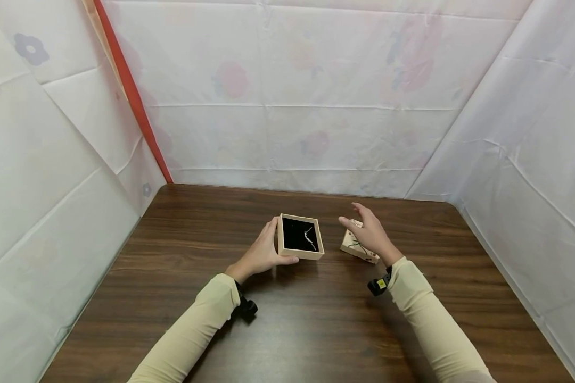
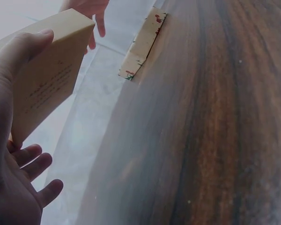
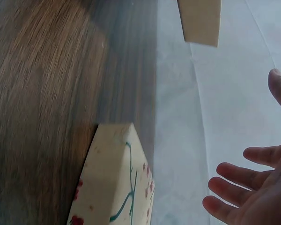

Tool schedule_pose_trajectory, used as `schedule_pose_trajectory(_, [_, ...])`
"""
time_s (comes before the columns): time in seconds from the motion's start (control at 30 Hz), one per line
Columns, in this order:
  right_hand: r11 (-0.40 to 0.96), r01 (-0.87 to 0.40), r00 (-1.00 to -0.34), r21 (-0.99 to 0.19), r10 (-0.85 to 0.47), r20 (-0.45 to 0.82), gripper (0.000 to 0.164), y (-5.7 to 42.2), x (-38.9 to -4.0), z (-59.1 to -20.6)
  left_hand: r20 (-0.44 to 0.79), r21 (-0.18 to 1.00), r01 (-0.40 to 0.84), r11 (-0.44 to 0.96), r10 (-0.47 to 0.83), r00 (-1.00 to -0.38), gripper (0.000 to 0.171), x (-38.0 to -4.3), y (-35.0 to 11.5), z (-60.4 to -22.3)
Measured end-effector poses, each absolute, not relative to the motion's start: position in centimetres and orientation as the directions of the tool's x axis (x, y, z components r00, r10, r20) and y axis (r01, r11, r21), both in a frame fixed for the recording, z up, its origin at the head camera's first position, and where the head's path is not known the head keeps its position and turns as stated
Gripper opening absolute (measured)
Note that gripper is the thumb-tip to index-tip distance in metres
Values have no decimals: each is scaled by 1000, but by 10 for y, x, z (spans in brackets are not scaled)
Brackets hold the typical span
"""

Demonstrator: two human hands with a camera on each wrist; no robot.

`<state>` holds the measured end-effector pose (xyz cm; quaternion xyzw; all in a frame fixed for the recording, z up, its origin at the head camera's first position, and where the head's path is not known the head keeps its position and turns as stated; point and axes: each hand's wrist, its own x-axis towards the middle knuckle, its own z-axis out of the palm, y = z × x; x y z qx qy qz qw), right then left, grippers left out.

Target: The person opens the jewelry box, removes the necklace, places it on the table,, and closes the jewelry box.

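My left hand (image 1: 262, 250) grips the left side of an open, cream-coloured jewelry box (image 1: 303, 255), thumb along its near edge. The box is held above the table, and handwriting-like lines mark its underside in the left wrist view. Inside, a silvery bracelet or chain (image 1: 309, 238) lies on black padding; its exact kind is too small to tell. My right hand (image 1: 371, 234) hovers with fingers spread over the box lid (image 1: 359, 251), holding nothing. Red blossoms and green stems decorate the lid (image 3: 114, 187), which lies on the table right of the box.
The dark wood-grain table (image 1: 278, 330) has rounded back corners. White floral sheeting (image 1: 287, 138) hangs behind it and along both sides, with a red strip (image 1: 134, 96) at the back left. A black strap with a camera (image 1: 379, 285) sits on the right wrist.
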<state>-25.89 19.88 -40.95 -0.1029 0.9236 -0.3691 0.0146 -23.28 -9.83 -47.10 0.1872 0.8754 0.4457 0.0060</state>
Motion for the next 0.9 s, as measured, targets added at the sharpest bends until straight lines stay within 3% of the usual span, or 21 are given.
schedule_pose_trajectory(0.47, [679,-240,-959,-694,-275,62,73,168,-254,-403,205,798,353,488,332,-921,117,-230,-93,-466])
schedule_pose_trajectory(0.9, [650,-239,-939,-721,-344,1,68,147,-247,-413,248,812,374,448,316,-916,113,-228,-90,-467])
